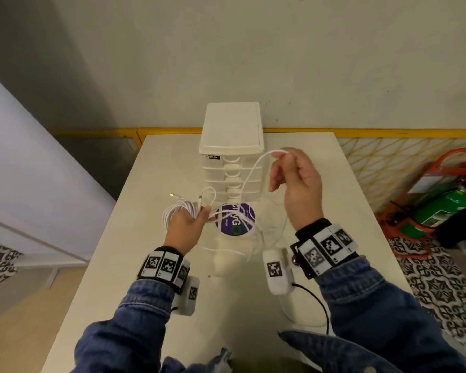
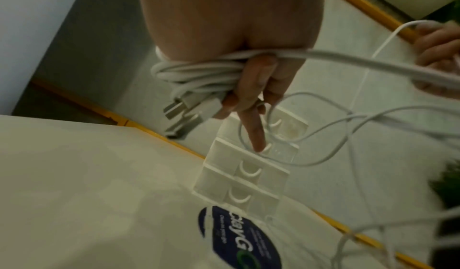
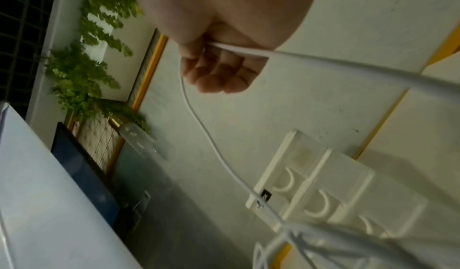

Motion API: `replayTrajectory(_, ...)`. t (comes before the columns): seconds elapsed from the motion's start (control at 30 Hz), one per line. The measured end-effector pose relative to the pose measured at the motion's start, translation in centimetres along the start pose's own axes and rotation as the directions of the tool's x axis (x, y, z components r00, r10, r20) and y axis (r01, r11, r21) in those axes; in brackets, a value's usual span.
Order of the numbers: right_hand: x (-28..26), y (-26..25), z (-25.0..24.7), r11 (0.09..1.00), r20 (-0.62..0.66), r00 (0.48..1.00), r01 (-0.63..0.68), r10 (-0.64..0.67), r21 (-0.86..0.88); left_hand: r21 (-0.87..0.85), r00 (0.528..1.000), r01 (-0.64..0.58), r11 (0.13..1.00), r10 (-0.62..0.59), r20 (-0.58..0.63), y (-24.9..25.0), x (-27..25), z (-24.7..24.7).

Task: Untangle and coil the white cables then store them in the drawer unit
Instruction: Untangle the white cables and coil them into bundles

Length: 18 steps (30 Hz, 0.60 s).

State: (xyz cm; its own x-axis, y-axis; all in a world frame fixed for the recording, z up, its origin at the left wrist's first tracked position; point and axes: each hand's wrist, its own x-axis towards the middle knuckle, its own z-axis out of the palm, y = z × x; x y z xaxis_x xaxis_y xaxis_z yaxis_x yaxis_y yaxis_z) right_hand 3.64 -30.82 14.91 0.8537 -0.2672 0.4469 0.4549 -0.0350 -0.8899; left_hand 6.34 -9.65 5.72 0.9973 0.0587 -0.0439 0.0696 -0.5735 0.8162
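Behind the held cables (image 1: 184, 208), drawer unit (image 1: 232, 146), extinguisher (image 1: 441, 208) right

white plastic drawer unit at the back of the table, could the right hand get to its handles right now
Probably not yet: the right hand hovers right beside the white plastic drawer unit with nothing between, but it pinches a white cable.

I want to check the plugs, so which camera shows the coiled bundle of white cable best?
The left wrist view: the coiled white cable bundle fills the left hand, plugs visible. The head view shows it small; the right wrist view only blurred strands.
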Motion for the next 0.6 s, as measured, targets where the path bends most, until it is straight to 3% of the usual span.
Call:
replayTrajectory(0.1, 0.6, -0.8, -1.7, 0.998, -0.198, 0.98, 0.04, -0.032, 0.041, 0.103, 0.998, -0.001, 0.995, -0.006, 0.066, -1.1, -0.2, 0.0)
replayTrajectory(0.23, 0.8, 0.2, -4.1, 0.993, -0.426, 0.902, -0.016, 0.065, 0.118, 0.05, 0.991, 0.129, 0.99, -0.127, -0.027, -2.7, -0.3, -0.5)
replayTrajectory(0.37, -0.5, 4.0, -7.4, 0.964, -0.622, 0.737, -0.208, 0.265, 0.164, 0.03, 0.95, 0.174, 0.984, -0.159, -0.27, -3.0, 0.2, -2.0)
replayTrajectory(0.47, -2.5, 8.0, -10.5, 0.914, -0.733, 0.573, -0.369, 0.367, 0.168, -0.035, 0.861, 0.276, 0.961, -0.263, -0.435, -3.7, 1.1, -4.7)
replayTrajectory(0.6, -5.8, 12.5, -14.1, 0.754, -0.752, 0.437, -0.646, 0.494, 0.12, -0.111, 0.772, 0.35, 0.93, -0.354, -0.529, -3.3, 1.0, -6.4)
